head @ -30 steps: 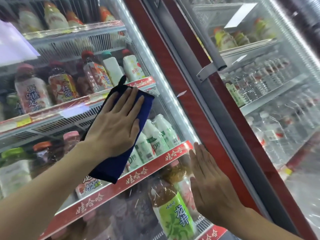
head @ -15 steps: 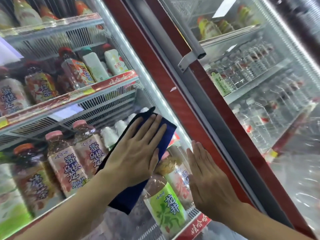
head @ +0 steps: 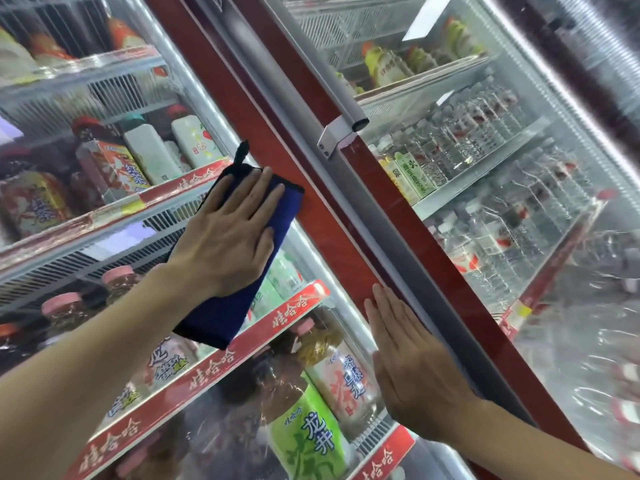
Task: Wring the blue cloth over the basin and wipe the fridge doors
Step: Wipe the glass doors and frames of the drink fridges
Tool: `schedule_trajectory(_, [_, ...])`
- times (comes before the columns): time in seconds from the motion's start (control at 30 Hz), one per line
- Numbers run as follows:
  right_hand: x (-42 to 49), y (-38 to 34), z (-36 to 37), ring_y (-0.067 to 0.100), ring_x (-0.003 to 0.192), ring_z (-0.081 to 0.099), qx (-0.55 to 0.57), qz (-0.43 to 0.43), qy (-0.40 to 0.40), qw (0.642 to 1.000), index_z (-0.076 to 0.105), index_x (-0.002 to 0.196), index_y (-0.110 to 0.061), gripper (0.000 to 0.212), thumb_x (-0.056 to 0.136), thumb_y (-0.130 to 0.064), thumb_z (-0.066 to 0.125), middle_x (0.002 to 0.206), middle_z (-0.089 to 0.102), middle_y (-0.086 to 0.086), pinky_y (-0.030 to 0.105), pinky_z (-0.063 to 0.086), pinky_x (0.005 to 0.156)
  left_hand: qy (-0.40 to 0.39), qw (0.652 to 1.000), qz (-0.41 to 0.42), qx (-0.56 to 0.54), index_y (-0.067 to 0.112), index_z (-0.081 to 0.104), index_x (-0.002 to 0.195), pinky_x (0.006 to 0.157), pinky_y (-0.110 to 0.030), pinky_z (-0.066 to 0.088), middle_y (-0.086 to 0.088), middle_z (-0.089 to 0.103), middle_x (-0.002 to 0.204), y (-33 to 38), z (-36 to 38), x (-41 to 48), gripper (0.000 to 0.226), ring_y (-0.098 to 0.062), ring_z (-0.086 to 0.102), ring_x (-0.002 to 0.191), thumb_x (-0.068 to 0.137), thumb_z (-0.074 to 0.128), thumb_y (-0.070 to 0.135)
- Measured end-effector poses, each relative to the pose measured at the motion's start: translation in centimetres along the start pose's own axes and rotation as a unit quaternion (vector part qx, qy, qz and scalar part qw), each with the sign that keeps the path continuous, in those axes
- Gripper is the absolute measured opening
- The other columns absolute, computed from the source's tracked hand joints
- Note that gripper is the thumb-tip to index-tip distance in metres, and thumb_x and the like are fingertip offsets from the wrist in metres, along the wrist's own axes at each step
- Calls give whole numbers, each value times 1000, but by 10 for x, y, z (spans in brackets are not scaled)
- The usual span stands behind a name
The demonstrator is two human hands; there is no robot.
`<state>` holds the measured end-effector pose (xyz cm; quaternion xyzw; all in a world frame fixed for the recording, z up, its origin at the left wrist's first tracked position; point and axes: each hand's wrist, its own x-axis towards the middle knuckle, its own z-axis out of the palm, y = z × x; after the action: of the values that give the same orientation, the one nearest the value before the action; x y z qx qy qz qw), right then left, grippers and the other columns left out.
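Observation:
My left hand [head: 230, 233] lies flat with straight fingers on the folded blue cloth [head: 221, 313], pressing it against the glass of the left fridge door [head: 104, 220]. The cloth's upper corner touches the door's red frame [head: 325, 216]. My right hand [head: 412, 368] rests flat on the same door, lower down, its fingertips at the frame's edge. The right fridge door [head: 519, 237] stands beside it, shut. No basin is in view.
A grey bar handle [head: 332, 95] runs down the right door's frame, held by a metal bracket [head: 337, 136]. Shelves of drink bottles fill both fridges behind the glass, with red price strips [head: 214, 362] along the shelf fronts.
My left hand has slid the cloth up and to the right across the glass, after a sweep downward. My right hand has stayed pressed near the red frame.

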<state>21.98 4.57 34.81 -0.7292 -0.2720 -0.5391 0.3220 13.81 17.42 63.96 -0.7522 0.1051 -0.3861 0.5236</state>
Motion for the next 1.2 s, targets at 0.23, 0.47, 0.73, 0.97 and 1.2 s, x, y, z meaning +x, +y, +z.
schedule_trajectory(0.23, [0, -3, 15, 34, 150, 29, 45, 13, 58, 997, 35, 150, 8, 60, 100, -26, 36, 161, 28, 23, 40, 27, 121, 29, 1000, -5, -5, 12, 4, 162, 127, -47, 3, -10, -5, 170, 32, 6, 5, 69, -22, -4, 157, 101, 6, 43])
schedule_trajectory(0.47, [-18, 1, 12, 30, 153, 25, 64, 64, 68, 994, 30, 152, 8, 59, 102, -23, 32, 162, 27, 22, 45, 30, 121, 26, 997, 59, -43, 10, 2, 161, 126, -50, 2, -13, -6, 169, 94, 19, -17, 68, -26, -7, 157, 103, 7, 43])
schedule_trajectory(0.73, [-62, -5, 7, 42, 139, 44, -4, 93, 41, 995, 47, 139, 14, 57, 101, -24, 30, 151, 41, 29, 49, 43, 112, -12, 983, 161, -82, 8, 16, 160, 125, -51, 5, -13, 9, 168, 160, 24, -71, 65, -26, 7, 157, 103, 26, 38])
schedule_trajectory(0.97, [-69, 7, 10, 37, 133, 53, -22, 41, 55, 997, 55, 134, 9, 56, 105, -26, 23, 147, 49, 25, 39, 44, 106, 18, 1000, 18, -17, 5, 10, 161, 127, -49, 5, -14, 0, 168, 75, 5, 7, 70, -24, -2, 157, 101, 9, 42])
schedule_trajectory(1.2, [-80, 24, 18, 29, 152, 26, 41, 39, 20, 998, 32, 152, 7, 58, 103, -24, 28, 163, 27, 20, 40, 32, 121, 27, 998, 51, -12, 2, 12, 160, 125, -53, 10, -18, 6, 168, 106, 16, -2, 70, -28, 5, 157, 102, 11, 41])
